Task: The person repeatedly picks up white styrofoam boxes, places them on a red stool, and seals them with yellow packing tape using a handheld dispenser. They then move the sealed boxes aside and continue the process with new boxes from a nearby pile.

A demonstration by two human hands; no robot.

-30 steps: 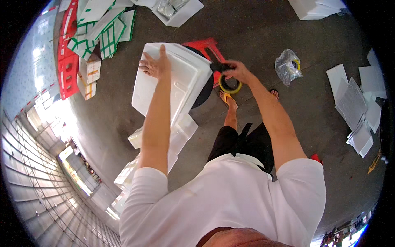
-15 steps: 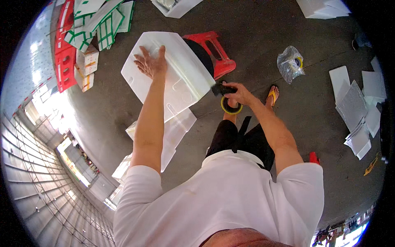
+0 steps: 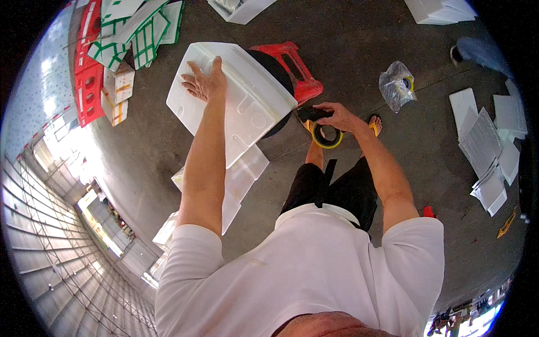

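A white foam box (image 3: pixel 250 109) with molded grooves lies tilted at the upper middle of the head view. My left hand (image 3: pixel 205 84) rests flat on its upper face, fingers spread. Just off the box's right corner, my right hand (image 3: pixel 341 118) is closed around the black handle of a tape dispenser (image 3: pixel 312 114). A yellow-edged roll of tape (image 3: pixel 327 135) hangs below that hand. Whether a strip of tape runs from the dispenser to the box cannot be made out.
Under the box are a black round support (image 3: pixel 274 60) and a red plastic frame (image 3: pixel 300 70). A clear bag with tape (image 3: pixel 397 87) lies on the floor. Foam sheets (image 3: pixel 483 146) are scattered at right; a co-worker's leg (image 3: pixel 483 55) shows beyond them. More foam pieces (image 3: pixel 247 168) lie below the box.
My right hand and the tape dispenser have moved right, slightly away from the box. The box has shifted slightly under my left hand. More of a co-worker's leg has come into view at upper right.
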